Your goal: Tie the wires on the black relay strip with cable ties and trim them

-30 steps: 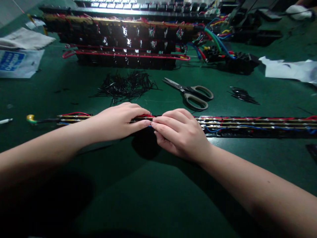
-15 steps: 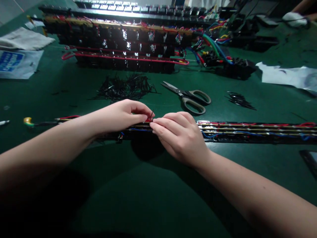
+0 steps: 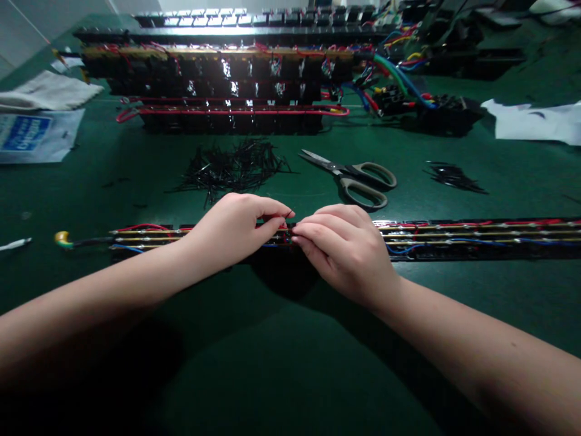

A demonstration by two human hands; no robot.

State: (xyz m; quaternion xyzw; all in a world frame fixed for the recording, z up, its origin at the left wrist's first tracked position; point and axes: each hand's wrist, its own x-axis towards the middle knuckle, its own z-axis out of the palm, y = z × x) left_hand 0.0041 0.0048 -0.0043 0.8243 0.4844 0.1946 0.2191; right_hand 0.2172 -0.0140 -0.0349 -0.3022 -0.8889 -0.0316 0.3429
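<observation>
A long black bar (image 3: pixel 454 251) with brass-coloured rods and red and blue wires lies across the green table under both hands. My left hand (image 3: pixel 242 227) is closed, thumb and forefinger pinching a thin black strip (image 3: pixel 289 214) that looks like a cable tie; its tip slants up from the bar. My right hand (image 3: pixel 347 248) faces it from the other side, fingers bunched together at the same spot on the wires. Whatever lies between the right fingertips is hidden. Just beyond the hands are scissors (image 3: pixel 358 175) with grey-black handles, blades slightly apart.
A heap of thin black strips (image 3: pixel 236 166) lies left of the scissors, a smaller bundle (image 3: pixel 454 177) to the right. Behind stands a large wired black assembly (image 3: pixel 218 72). A glove (image 3: pixel 54 89) and a printed bag (image 3: pixel 36 136) lie at left, white paper (image 3: pixel 535 121) at right.
The view has shifted a little, so most things sit further right. Both hands stay together at the bar, and the black strip between the left fingers leans more. More rods show at the bar's left part.
</observation>
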